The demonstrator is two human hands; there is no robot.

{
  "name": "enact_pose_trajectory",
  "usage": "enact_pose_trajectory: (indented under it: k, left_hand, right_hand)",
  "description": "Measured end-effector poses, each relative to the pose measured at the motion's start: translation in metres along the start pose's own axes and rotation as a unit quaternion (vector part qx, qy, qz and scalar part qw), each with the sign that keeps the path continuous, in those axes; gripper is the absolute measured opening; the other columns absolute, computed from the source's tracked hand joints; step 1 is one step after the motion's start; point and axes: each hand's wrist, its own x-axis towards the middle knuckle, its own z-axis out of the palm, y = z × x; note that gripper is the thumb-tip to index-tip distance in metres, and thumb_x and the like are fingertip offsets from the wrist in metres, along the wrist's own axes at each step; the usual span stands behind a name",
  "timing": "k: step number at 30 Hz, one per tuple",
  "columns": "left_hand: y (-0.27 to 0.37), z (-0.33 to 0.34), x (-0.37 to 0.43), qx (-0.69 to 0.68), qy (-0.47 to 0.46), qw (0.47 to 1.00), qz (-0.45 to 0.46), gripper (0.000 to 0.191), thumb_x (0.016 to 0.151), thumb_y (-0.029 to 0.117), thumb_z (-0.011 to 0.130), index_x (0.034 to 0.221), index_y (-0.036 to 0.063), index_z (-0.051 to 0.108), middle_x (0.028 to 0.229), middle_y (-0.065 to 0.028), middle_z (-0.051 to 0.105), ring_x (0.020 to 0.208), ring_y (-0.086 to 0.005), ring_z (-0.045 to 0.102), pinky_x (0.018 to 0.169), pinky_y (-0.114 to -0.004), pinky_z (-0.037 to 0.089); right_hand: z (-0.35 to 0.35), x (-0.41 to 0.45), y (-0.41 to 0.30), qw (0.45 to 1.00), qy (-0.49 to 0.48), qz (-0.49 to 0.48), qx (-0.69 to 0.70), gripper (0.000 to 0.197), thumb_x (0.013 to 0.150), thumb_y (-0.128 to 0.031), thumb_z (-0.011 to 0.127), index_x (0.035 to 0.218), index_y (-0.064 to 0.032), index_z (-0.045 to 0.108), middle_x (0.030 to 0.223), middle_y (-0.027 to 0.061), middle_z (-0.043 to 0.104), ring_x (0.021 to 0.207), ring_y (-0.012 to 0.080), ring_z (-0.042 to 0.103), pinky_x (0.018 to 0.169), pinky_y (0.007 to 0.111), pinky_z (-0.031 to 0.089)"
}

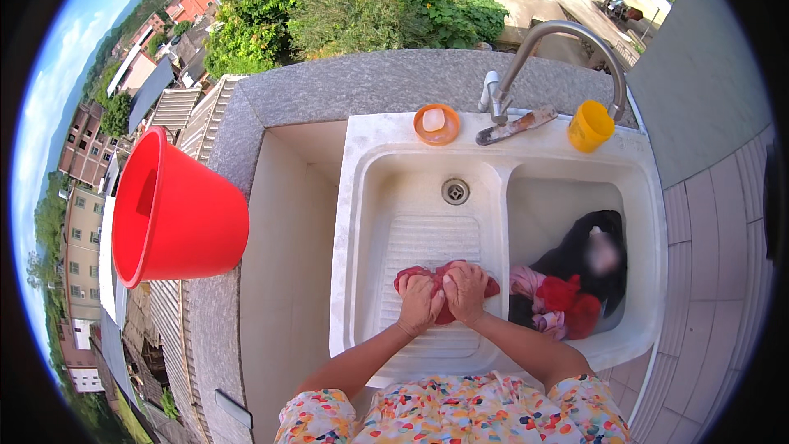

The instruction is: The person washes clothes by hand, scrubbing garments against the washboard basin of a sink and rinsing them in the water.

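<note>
A wet-looking dark red cloth (pixel 445 316) lies bunched on the ribbed washboard (pixel 431 231) of the left basin. My left hand (pixel 419 303) grips its left part, fingers curled over the fabric. Close beside it, my right hand (pixel 465 291) clasps the right part, and a bit of cloth sticks out past the fingers. Both hands press down near the front of the basin. In the right basin, black clothing (pixel 570 246), a bright red garment (pixel 573 308) and a pink garment (pixel 527 282) sit in water.
Behind the basins stand an orange dish (pixel 453 131) with soap (pixel 433 119), a worn scrubbing brush (pixel 516 126), a curved metal faucet (pixel 555 28) and a yellow cup (pixel 590 126). A red bucket (pixel 197 216) rests on the granite ledge (pixel 216 333) at left. A drain (pixel 455 191) lies in the left basin.
</note>
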Motion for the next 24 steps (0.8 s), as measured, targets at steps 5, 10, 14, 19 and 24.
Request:
enact_pose_trajectory:
  k: [5,10,14,19,24]
  left_hand:
    - [-0.033,0.023,0.133,0.092,-0.051,0.985,-0.136,0.035,0.08,0.027,0.045,0.1,-0.0012,0.05,0.116,-0.0139,0.043,0.11,-0.0314,0.037,0.095,-0.059,0.019]
    - [-0.021,0.017,0.114,0.163,-0.021,0.953,-0.255,0.041,0.087,0.042,0.035,0.105,0.0111,0.055,0.13,-0.0083,0.036,0.122,-0.0364,0.024,0.092,-0.067,0.012]
    - [0.003,0.008,0.024,-0.025,-0.005,0.975,-0.219,0.037,0.086,0.041,0.042,0.094,0.0099,0.06,0.117,-0.0098,0.049,0.115,-0.0396,0.032,0.091,-0.061,0.017]
    - [0.025,0.01,-0.033,-0.062,0.062,0.996,-0.019,0.019,0.078,0.021,0.054,0.085,0.0034,0.054,0.101,-0.012,0.05,0.102,-0.0333,0.04,0.093,-0.045,0.026]
    - [-0.016,0.027,0.086,0.014,-0.016,0.993,-0.119,0.025,0.081,0.021,0.045,0.093,0.0012,0.054,0.112,-0.0151,0.046,0.107,-0.0337,0.041,0.092,-0.053,0.026]
  right_hand:
    - [0.046,0.116,0.038,0.975,0.094,0.165,-0.119,0.032,0.083,-0.033,0.045,0.096,-0.0069,0.057,0.131,0.0074,0.029,0.12,0.0337,0.024,0.095,0.061,0.015]
    - [0.028,0.102,0.028,0.981,-0.049,0.172,-0.08,0.039,0.085,-0.04,0.04,0.101,-0.0093,0.058,0.137,0.0085,0.025,0.124,0.0374,0.02,0.097,0.062,0.011]
    - [0.011,0.027,0.018,0.99,-0.001,0.095,0.103,0.028,0.083,-0.034,0.048,0.077,-0.0088,0.06,0.092,0.0049,0.058,0.086,0.0282,0.051,0.074,0.047,0.035]
    - [-0.012,-0.027,-0.006,0.991,0.085,-0.037,0.098,0.015,0.079,-0.021,0.049,0.075,-0.0096,0.057,0.089,0.0045,0.055,0.085,0.0248,0.047,0.077,0.04,0.031]
    - [0.015,0.069,0.032,0.998,0.062,-0.009,-0.029,0.014,0.077,-0.019,0.051,0.082,-0.0083,0.057,0.105,0.0071,0.048,0.095,0.028,0.043,0.081,0.044,0.032]
